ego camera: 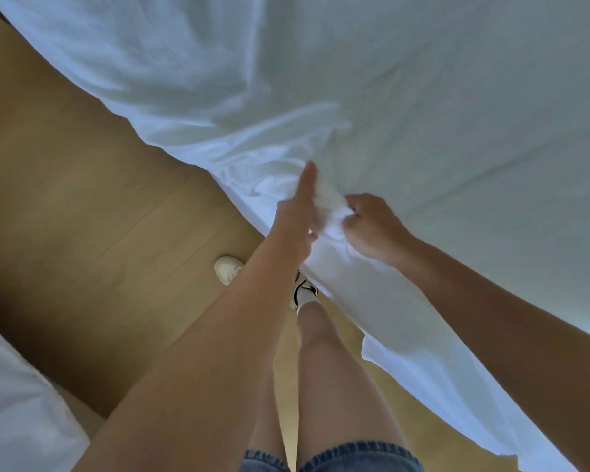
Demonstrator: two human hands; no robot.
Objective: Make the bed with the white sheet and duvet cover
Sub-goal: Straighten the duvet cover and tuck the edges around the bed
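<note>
Left hand (pixel 295 212) is pressing straight-fingered against a bunched-up bit of the white sheet (pixel 423 97), right hand (pixel 372 226) is gripping that same wad. Sheet's lying spread across the bed (pixel 491 172), edge hanging over the wooden floor (pixel 82 206).

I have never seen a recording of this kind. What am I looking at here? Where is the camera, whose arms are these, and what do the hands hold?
There is no machine here: a person works with bare hands. The single picture comes from a camera worn on the person's head, looking forward and down, so you see their own arms, legs and shoes. A white sheet lies spread out wide before them, its edge hanging toward the wooden floor. The right hand has its fingers curled round a bunch of the sheet near that edge. The left hand, fingers straight, lies against the same bunch. More white cloth shows at the lower left; I cannot tell what it is.
</note>
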